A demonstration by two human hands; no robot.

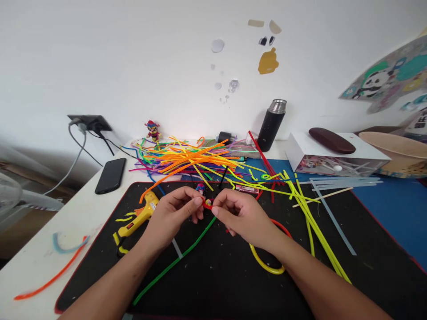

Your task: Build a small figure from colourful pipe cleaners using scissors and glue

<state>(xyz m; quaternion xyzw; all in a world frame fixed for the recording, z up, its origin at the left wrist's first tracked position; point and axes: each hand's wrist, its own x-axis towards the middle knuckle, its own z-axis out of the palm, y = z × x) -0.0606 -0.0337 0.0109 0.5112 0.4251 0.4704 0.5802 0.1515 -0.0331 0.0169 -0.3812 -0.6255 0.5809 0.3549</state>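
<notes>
My left hand (173,213) and my right hand (242,215) meet above the black mat (213,275). Both pinch a small red pipe cleaner piece (207,205) between thumb and fingertips. A long green pipe cleaner (173,262) runs from under my hands toward the lower left. A yellow pipe cleaner loop (265,264) and a red one (283,227) lie under my right wrist. A yellow glue gun (138,218) rests just left of my left hand.
A heap of coloured pipe cleaners (190,160) covers the back of the table. Yellow-green strands (313,222) and clear glue sticks (333,218) lie at right. A black phone (110,175), black flask (271,125), white box (333,155) and small figurine (152,130) stand behind.
</notes>
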